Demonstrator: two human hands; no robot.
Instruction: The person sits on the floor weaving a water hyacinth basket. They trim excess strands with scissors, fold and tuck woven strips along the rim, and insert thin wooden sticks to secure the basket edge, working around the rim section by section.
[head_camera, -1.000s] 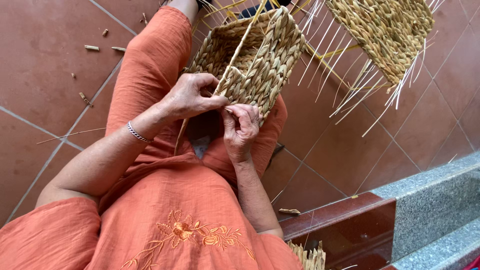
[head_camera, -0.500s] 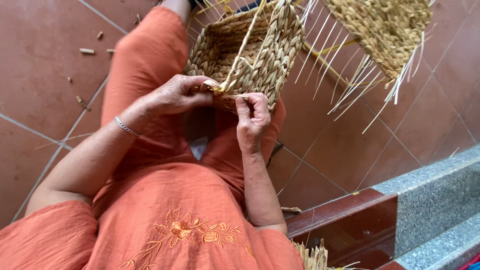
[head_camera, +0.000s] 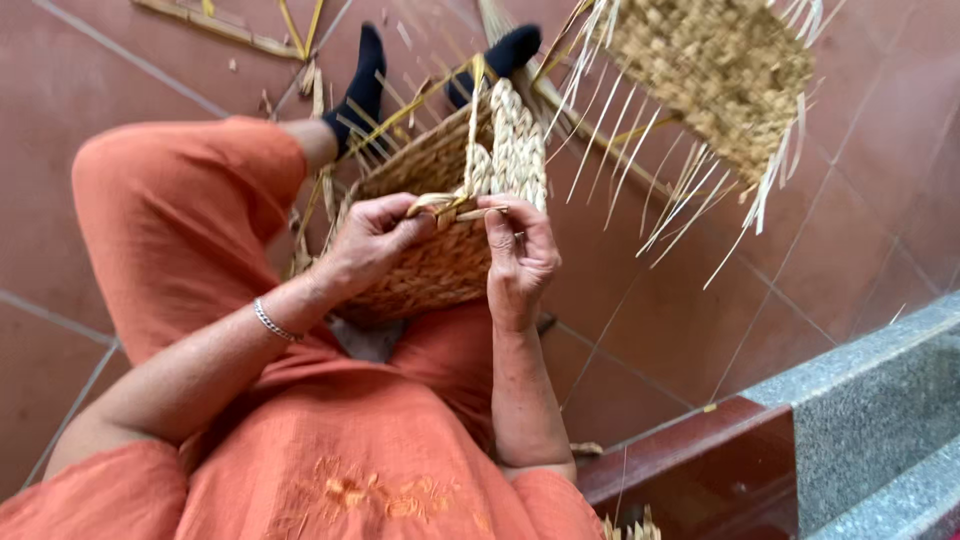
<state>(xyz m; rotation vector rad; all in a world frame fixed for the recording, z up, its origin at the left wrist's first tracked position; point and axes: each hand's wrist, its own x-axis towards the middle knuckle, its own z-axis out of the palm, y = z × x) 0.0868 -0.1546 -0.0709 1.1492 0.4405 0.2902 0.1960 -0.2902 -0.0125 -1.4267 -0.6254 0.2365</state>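
The woven basket (head_camera: 440, 235) rests on the person's lap, tipped on its side with its open mouth facing away toward the feet. At its near rim a flat straw strand (head_camera: 440, 204) lies roughly level, its long axis running left to right between the two hands.

The left hand (head_camera: 368, 243) is closed on the left end of that strand — thumb and forefinger pinched tight, the remaining fingers curled against the basket wall. The right hand (head_camera: 520, 262) stands at the other end, fingertips brought together on the strand at the rim, palm turned toward the basket's corner. Both hands touch the basket; neither is clearly the nearer, the strand spanning the narrow gap between them. A thin upright strand (head_camera: 474, 110) rises from the rim just above the pinch.

Further out: a silver bracelet (head_camera: 272, 322) on the left wrist, orange clothing (head_camera: 330, 450), black socks (head_camera: 365, 85) beyond the basket. A second, unfinished basket (head_camera: 715, 70) with loose straw ends lies on the red tiled floor (head_camera: 640, 300) to the right, well apart. Straw scraps (head_camera: 215, 25) lie on the floor at upper left, and a stone ledge (head_camera: 860, 420) runs at lower right.
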